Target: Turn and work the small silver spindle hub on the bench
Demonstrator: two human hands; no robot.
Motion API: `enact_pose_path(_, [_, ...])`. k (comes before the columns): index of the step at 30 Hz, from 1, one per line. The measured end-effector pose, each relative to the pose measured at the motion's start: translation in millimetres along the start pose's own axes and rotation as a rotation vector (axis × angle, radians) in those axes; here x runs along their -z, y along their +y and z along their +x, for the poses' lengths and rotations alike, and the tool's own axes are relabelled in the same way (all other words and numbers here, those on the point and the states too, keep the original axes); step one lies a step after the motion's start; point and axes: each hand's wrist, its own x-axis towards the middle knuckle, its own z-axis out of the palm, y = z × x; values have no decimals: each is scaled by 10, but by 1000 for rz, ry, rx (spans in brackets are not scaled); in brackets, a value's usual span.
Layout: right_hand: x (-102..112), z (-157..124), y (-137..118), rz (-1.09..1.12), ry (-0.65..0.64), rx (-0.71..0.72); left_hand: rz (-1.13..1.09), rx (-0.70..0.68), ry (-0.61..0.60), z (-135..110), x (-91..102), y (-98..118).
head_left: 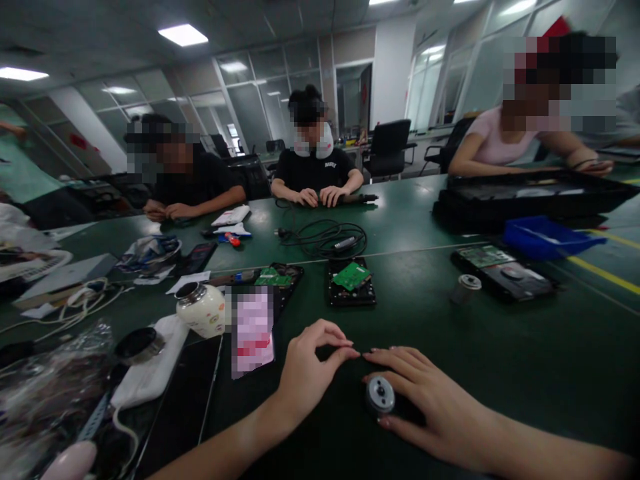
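My left hand (310, 370) rests on the dark green table (500, 347) with thumb and forefinger pinched together on something too small to make out. My right hand (425, 393) lies beside it, fingers stretched toward the left fingertips, thumb curled round a small round metal motor part (380, 395) that sits on the table. The two forefingers nearly touch at the middle. A little farther off lie an opened hard drive with a green circuit board (351, 280) and another opened drive (280, 277).
A white jar (203, 308), a tablet (175, 400) and a white pouch (150, 363) sit at left. At right lie a third drive (505, 270), a blue tray (545, 237) and a black case (525, 197). Three people sit across; a cable coil (325, 237) lies mid-table.
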Motion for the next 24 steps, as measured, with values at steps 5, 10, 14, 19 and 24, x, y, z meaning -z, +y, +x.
enact_pose_path(5, [-3,15,-13,-8,23,36,-276,-147,-64,-116,-27,260])
enact_pose_path(10, [-34,1,5,-5,52,39,-286,-152,-105,-201,-76,288])
enact_pose_path(14, [-49,-6,22,6,62,51,-240,-193,-126,-190,-63,294])
enact_pose_path(19, [-37,19,3,5,49,58,-126,-292,-190,-209,-13,341])
enact_pose_path(24, [-39,14,5,23,71,52,-6,-284,-54,-179,-9,336])
